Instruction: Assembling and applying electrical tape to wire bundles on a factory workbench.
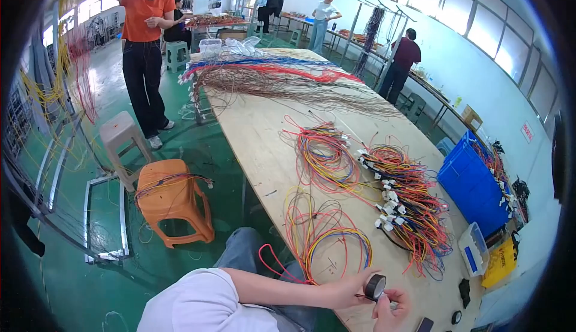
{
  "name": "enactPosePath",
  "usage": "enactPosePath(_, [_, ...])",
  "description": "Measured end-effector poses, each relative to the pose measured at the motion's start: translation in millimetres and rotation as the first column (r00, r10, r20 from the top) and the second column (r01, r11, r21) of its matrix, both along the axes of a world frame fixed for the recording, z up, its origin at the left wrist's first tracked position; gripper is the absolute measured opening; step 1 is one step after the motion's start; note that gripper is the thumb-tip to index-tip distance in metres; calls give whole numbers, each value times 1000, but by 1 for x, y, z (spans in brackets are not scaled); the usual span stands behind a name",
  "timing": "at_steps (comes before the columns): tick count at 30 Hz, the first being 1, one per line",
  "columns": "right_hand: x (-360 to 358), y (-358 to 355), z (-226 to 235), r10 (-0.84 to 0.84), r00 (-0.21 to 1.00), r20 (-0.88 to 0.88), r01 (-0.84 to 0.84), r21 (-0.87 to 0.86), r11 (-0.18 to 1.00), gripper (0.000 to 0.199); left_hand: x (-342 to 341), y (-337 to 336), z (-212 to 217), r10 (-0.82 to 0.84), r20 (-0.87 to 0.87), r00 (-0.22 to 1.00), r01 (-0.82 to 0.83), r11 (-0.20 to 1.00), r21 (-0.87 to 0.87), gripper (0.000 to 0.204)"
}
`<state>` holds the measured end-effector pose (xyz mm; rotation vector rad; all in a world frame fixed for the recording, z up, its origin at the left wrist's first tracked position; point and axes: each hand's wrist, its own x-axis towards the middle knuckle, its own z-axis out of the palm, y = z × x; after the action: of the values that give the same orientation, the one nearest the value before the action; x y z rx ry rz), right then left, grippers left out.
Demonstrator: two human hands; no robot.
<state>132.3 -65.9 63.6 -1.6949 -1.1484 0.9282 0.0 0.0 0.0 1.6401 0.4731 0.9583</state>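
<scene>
Tape roll [375, 286], black, held in left hand [351, 289], flat face turned rightward; right hand [391, 309] sits just right and below, fingers drawn narrow at its lower edge (can't tell what they pinch). Coiled wire bundle [343, 231] lies on the table [268, 183] just beyond the left hand, the nearer one; roundish, no clear long axis.

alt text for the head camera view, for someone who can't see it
A person's left hand and right hand meet at a roll of black tape over a wooden table. Loops of coloured wire and a pile of wires with white plugs lie beyond, with a blue crate to the right.
</scene>
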Motion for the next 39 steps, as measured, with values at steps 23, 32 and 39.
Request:
enactPosePath(23, [-5,3,13,-3,998,-55,20,308,951,7,5,0,16,-178,92,980,200,886,-418,56])
enactPosePath(32, [20,7,5,-16,971,-237,78,257,963,5,-11,5,24,-130,507,852,402,782,-477,46])
enactPosePath(39, [25,18,18,-13,886,-464,113,189,975,11,-10,4,9,-269,324,907,415,698,-584,22])
